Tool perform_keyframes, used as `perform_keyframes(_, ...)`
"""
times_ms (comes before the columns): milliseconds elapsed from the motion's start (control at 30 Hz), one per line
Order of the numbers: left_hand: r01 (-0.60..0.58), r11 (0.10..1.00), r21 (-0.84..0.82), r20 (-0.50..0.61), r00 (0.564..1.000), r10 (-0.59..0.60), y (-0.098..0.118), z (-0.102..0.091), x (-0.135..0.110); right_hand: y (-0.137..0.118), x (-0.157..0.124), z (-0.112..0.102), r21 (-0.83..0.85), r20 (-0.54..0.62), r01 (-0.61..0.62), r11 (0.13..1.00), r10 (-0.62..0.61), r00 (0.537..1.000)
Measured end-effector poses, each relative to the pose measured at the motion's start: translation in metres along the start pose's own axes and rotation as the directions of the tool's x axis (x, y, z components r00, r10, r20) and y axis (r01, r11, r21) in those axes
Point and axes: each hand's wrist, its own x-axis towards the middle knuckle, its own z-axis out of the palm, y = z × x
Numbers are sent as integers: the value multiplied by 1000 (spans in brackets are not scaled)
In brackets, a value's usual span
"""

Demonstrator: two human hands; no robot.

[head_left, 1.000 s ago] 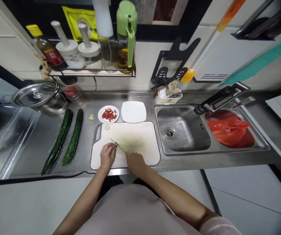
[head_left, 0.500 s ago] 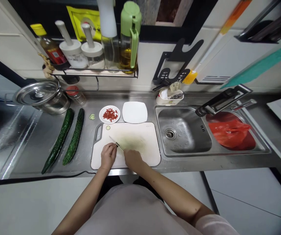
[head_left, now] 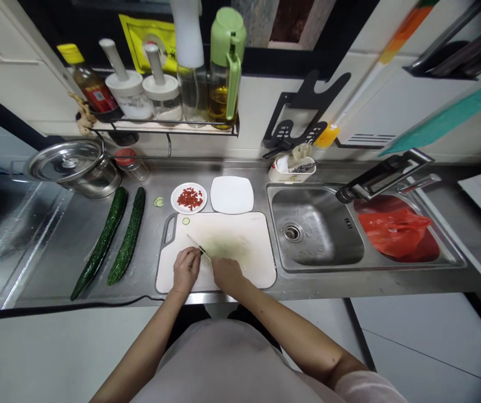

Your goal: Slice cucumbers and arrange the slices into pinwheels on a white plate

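Note:
A white cutting board [head_left: 240, 229] with a greenish stain lies on the steel counter in front of me. My right hand [head_left: 226, 272] is closed round the handle of a small knife [head_left: 196, 247], whose blade points up and left across the board. Beside the blade, my left hand [head_left: 185, 270] rests on the board with its fingers curled; whatever lies under them is hidden. A single cucumber slice [head_left: 185, 221] sits at the board's far left corner. Just behind the board are a small plate of chopped red chili [head_left: 189, 198] and an empty white plate [head_left: 231, 195].
Two whole cucumbers [head_left: 114, 238] lie left of the board, with slices [head_left: 158, 202] near them. A lidded steel pot [head_left: 75, 166] stands far left. The sink [head_left: 316, 229] is right of the board, a red bag [head_left: 394, 232] in its second basin. Bottles fill a wall rack [head_left: 160, 126].
Both hands stay close together at the knife; the right hand has shifted slightly left. The view has drifted a little.

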Motion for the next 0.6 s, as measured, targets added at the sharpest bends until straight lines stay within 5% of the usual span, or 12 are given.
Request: perform_keyframes(600,-33,999,8,1,999,33,3,-2,2,8,11,9,71,-91,28,997,-21,996)
